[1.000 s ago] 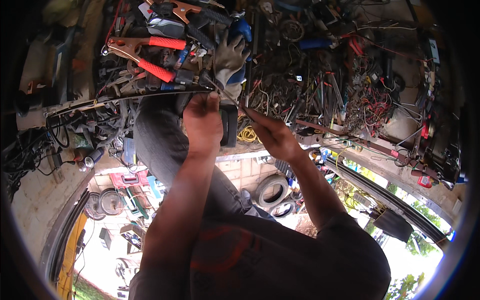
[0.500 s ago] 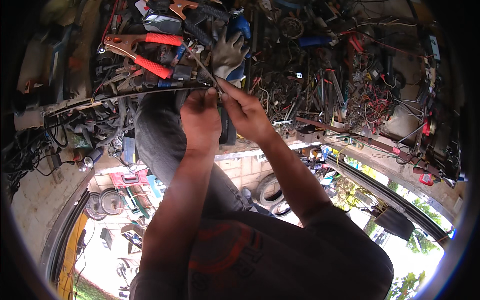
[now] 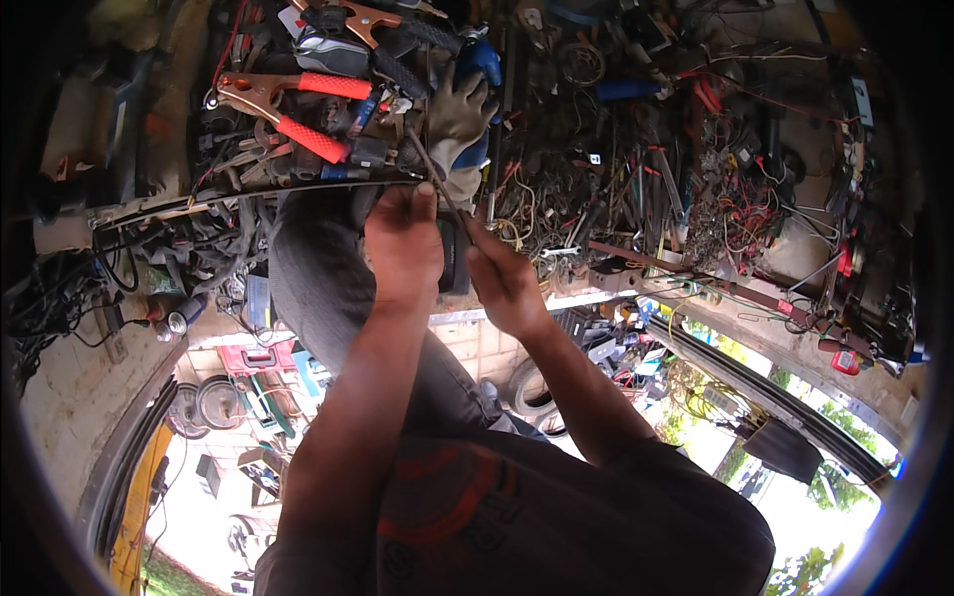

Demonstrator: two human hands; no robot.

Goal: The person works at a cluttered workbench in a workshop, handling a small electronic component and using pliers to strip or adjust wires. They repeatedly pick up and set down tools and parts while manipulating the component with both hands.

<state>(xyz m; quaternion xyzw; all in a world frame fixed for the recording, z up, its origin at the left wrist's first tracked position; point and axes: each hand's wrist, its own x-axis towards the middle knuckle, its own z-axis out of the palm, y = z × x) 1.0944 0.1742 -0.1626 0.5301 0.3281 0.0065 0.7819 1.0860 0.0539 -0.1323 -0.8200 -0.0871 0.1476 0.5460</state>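
Observation:
My right hand (image 3: 507, 283) is closed round the lower end of a thin, dark metal rod (image 3: 439, 181), which slants up and left past my left hand. My left hand (image 3: 404, 243) is closed in a pinch beside the rod, thumb on top; what lies between its fingers is too small to make out. A long, thin dark strip (image 3: 288, 186) runs left from these fingertips along the bench edge; I cannot tell whether they grip it. Just beyond the hands lies a grey and blue work glove (image 3: 462, 114).
A large clamp with red handles (image 3: 310, 139) and copper-coloured jaws lies on the cluttered bench. Tangled wires (image 3: 730, 209) and tools fill the right side, with an open-end wrench (image 3: 561, 251) near the front edge. My bent leg (image 3: 323, 268) is under the left forearm. A tyre (image 3: 532, 385) stands below.
My right hand has slid down and right, away from the left hand, drawing the rod with it. My left hand has shifted slightly down, still pinched.

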